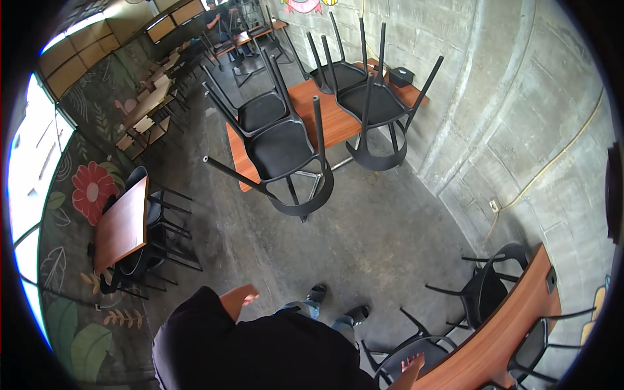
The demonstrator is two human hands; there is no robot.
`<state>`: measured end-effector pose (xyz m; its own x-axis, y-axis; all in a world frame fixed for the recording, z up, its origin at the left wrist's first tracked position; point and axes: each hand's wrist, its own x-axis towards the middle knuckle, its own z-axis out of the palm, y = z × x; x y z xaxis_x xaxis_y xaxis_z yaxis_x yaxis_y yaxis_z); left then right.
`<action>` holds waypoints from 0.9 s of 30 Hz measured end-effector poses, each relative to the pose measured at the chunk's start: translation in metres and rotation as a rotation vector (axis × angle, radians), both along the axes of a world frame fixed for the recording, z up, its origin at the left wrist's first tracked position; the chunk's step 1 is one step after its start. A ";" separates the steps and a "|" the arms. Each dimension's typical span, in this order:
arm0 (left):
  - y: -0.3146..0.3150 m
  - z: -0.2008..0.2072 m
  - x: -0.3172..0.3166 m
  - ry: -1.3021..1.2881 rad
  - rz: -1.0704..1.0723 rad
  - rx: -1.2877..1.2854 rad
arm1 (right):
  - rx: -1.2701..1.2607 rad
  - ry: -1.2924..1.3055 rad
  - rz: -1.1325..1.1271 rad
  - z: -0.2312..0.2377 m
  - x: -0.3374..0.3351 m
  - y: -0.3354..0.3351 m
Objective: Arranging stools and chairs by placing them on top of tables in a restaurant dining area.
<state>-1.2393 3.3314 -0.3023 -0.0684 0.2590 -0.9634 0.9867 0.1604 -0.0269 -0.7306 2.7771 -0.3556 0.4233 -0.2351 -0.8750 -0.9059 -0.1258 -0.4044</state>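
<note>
My left hand (247, 296) hangs in front of my body on the left, over the bare floor, its fingers loosely bent with nothing seen in them. On the lower right, my right hand (413, 363) is held out with its fingers a little apart. In the picture it overlaps the seat of a black chair (394, 359) beside a wooden table (513, 318); whether it touches the chair I cannot tell. A second black chair (486, 296) stands at the same table, nearer the wall.
Ahead, a wooden table (305, 97) carries several upturned black chairs (281, 149), their legs pointing up. A black box (401, 77) sits at its wall end. On the left is another table (123, 224) with chairs around it. Far back, a person (218, 23) is among more furniture.
</note>
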 end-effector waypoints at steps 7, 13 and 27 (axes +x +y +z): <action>-0.094 0.040 0.039 -0.039 0.217 0.001 | 0.194 0.166 -0.449 -0.061 0.060 0.009; -0.092 0.078 0.126 -0.229 0.221 0.003 | 0.505 -0.002 -0.526 -0.099 0.053 0.031; -0.053 0.052 0.139 -0.277 0.064 0.002 | 0.458 0.130 -0.289 -0.115 0.015 0.032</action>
<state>-1.1002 3.2788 -0.2502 0.1809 0.2643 -0.9473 0.9442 0.2229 0.2425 -0.7158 2.8088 -0.4705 0.2802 0.0913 -0.9556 -0.9234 0.2978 -0.2423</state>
